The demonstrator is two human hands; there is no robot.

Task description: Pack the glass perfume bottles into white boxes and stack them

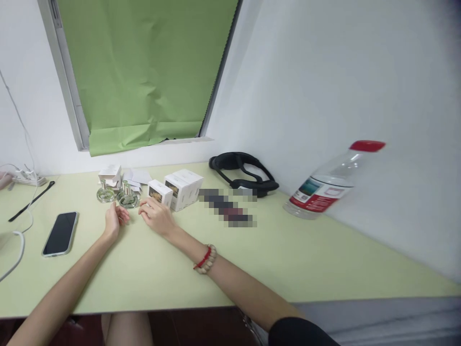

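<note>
My left hand (115,221) rests on the pale green table with its palm turned inward, fingers loosely bent and apart, holding nothing. Just beyond it stand small glass perfume bottles (105,193) with shiny necks; another bottle (128,198) is nearest the gap between my hands. My right hand (156,217) is palm down with slightly curled fingers, and nothing shows in its grasp. Directly behind that hand is a small white box (160,193) with a dark floral panel; whether they touch I cannot tell. Similar white boxes (185,188) are grouped to its right.
Opened white packaging (110,174) lies behind the bottles. To the left are a phone (61,234), a thin black strip (32,201), a white cable (18,254) and a power strip (30,179). A black headset (243,173) and a tilted, red-capped plastic bottle (319,192) are at right.
</note>
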